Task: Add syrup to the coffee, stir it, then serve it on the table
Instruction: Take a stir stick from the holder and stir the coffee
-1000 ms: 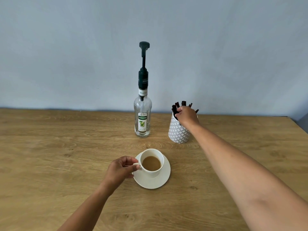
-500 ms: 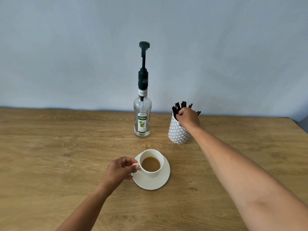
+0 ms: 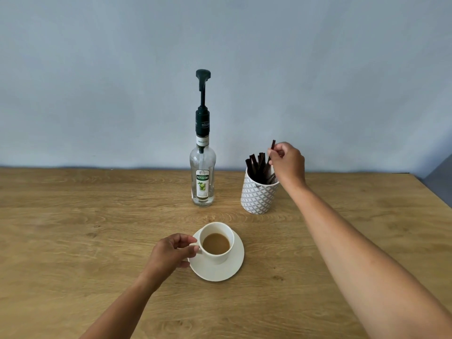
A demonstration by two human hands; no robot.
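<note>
At frame centre my left hand (image 3: 171, 253) pinches the handle of the coffee cup (image 3: 216, 242) on its saucer (image 3: 217, 270), while at right my right hand (image 3: 288, 162) fingers grip a dark stirrer (image 3: 272, 148) half-drawn from the patterned holder (image 3: 258, 195), which I judge could tip if the stick snags.

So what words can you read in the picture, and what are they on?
"TEISSEIRE" and "MOJITO": front label of the bottle.
"MOJITO", upside down: neck label.
"TEISSEIRE": dark pump collar.
Smaller print on the labels: too small to read.
Tiny mark on the patterned cup: unreadable.
</note>
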